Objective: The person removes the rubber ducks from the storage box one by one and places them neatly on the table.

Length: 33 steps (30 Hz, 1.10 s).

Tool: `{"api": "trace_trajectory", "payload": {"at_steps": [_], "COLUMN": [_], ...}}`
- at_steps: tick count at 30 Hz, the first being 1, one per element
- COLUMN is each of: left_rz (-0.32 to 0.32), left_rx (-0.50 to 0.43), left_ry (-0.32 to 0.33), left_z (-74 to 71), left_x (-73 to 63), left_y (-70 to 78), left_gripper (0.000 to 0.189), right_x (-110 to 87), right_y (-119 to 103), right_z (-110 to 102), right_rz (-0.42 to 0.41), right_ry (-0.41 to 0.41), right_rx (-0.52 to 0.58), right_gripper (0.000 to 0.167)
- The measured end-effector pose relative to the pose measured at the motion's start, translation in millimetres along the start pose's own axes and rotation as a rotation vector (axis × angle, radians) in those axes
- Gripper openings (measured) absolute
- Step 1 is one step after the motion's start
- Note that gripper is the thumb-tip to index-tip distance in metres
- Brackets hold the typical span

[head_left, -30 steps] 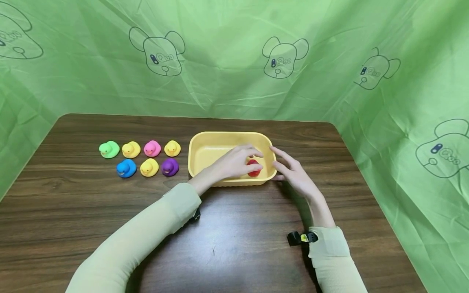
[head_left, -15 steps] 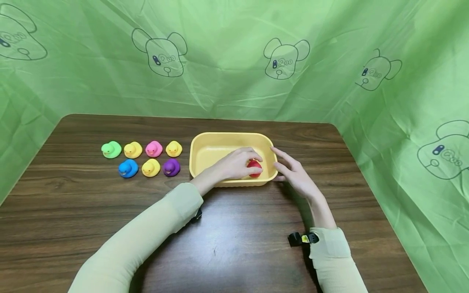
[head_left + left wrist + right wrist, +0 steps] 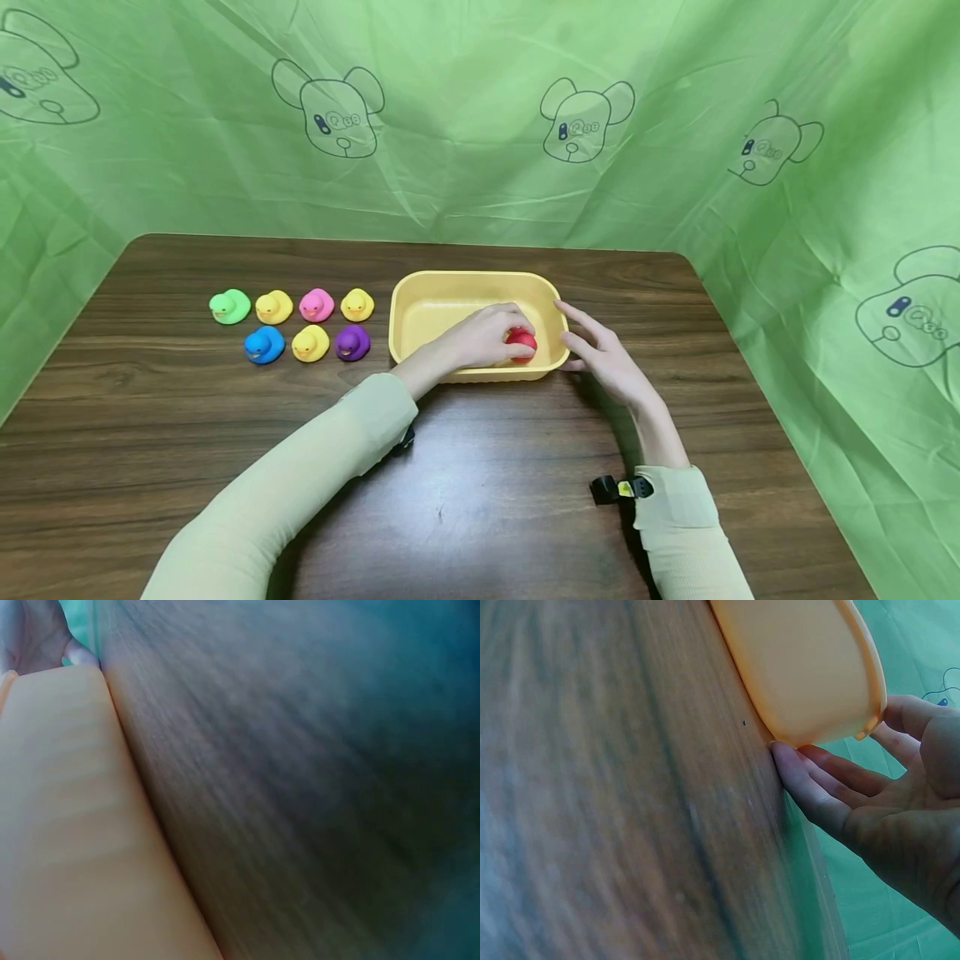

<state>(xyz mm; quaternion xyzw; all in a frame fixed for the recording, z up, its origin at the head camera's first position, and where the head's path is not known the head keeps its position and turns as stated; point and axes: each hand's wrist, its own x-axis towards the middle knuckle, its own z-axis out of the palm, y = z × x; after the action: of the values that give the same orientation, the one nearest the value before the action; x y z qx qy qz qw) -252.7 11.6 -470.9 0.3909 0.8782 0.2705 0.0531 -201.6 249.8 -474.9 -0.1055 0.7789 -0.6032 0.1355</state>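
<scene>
In the head view my left hand (image 3: 487,337) reaches into a pale yellow plastic basin (image 3: 427,282), its fingers and thumb curled round a red rubber duck (image 3: 521,342) at the right end. Those fingers cover much of the duck, so its head cannot be made out. My right hand (image 3: 603,358) rests with spread, fairly straight fingertips against the basin's right end. The right wrist view shows these fingers (image 3: 817,787) touching the basin's outer wall (image 3: 802,667). From the left wrist, the basin's long side (image 3: 82,825) is visible, but not the duck.
Left of the basin sit several rubber ducks in two rows: a green duck (image 3: 229,307), a pink duck (image 3: 317,305), a blue duck (image 3: 264,344), a purple duck (image 3: 352,342) and yellow ones (image 3: 310,343). A green curtain (image 3: 465,192) hangs behind the brown wooden table (image 3: 480,500).
My left fingers have closed in round the red duck inside the basin. The right hand keeps its place at the basin's end. The whole head view has shifted very slightly.
</scene>
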Motion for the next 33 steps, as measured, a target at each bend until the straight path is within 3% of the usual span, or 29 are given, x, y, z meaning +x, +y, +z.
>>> {"api": "trace_trajectory", "payload": {"at_steps": [12, 33], "left_rz": [-0.005, -0.010], "left_rx": [-0.040, -0.055], "left_ry": [0.009, -0.001], "left_z": [-3.0, -25.5], "left_x": [-0.8, -13.5], "left_y": [-2.5, -4.0], "left_gripper": [0.021, 0.020], "right_x": [1.8, -0.1], "right_y": [0, 1], "right_z": [1, -1], "right_rz": [0.000, 0.002], "right_ry": [-0.001, -0.002], "right_rx": [0.006, -0.010], "right_gripper": [0.056, 0.056]}}
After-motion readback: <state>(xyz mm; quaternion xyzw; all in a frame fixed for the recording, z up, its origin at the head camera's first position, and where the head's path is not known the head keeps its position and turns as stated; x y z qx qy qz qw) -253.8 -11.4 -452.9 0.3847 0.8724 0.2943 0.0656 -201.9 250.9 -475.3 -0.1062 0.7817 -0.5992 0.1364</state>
